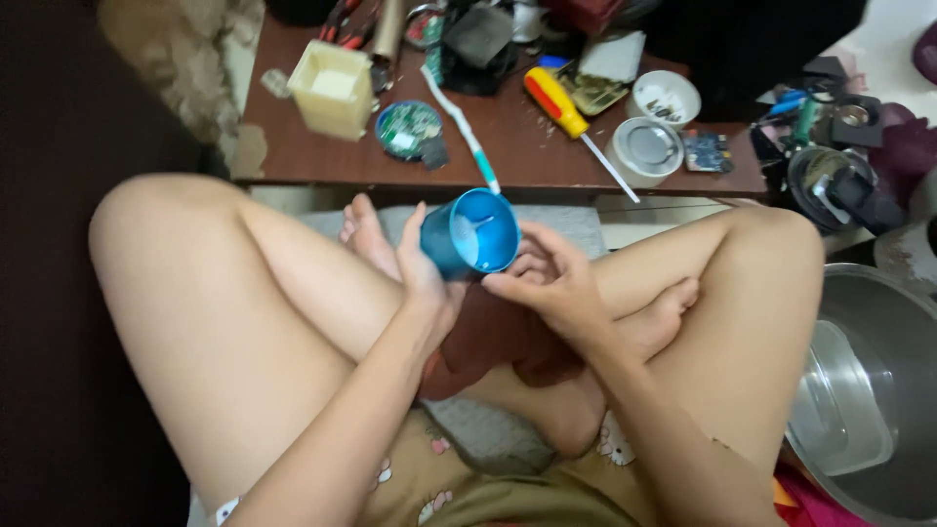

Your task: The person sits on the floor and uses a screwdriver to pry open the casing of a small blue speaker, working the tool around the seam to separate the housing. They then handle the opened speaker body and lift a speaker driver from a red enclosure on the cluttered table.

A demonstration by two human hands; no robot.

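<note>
The person sat cross-legged on the floor, facing a low brown worktop (508, 161).

**Hands**
- The left hand (427, 278) was wrapped around the side of a blue cup (471, 234), thumb up along the near wall, and held it.
- The right hand (551, 283) lay at the cup's right side with its fingers (532, 262) curled narrow against the wall. Whether it gripped the cup or only touched it could not be told.

**Cup**
- The cup was held in the air above the crossed legs, just in front of the worktop edge.
- It was tilted, with its open mouth toward the camera. A pale inner surface showed inside.

**Below the hands**
- A dark brown cloth (498, 342) lay over the lap, under both wrists.

**On the worktop**
- A white and teal toothbrush (461, 129) lay diagonally, its lower end near the cup's rim.
- A screwdriver (566, 112) with a yellow and red handle lay to the right of it.
- A round circuit board (408, 129) lay beside a cream box (333, 88).
- A white bowl (666, 98) stood above a tape roll (649, 148).

**Right side**
- A steel pot (869, 390) stood on the floor beside the right knee.
</note>
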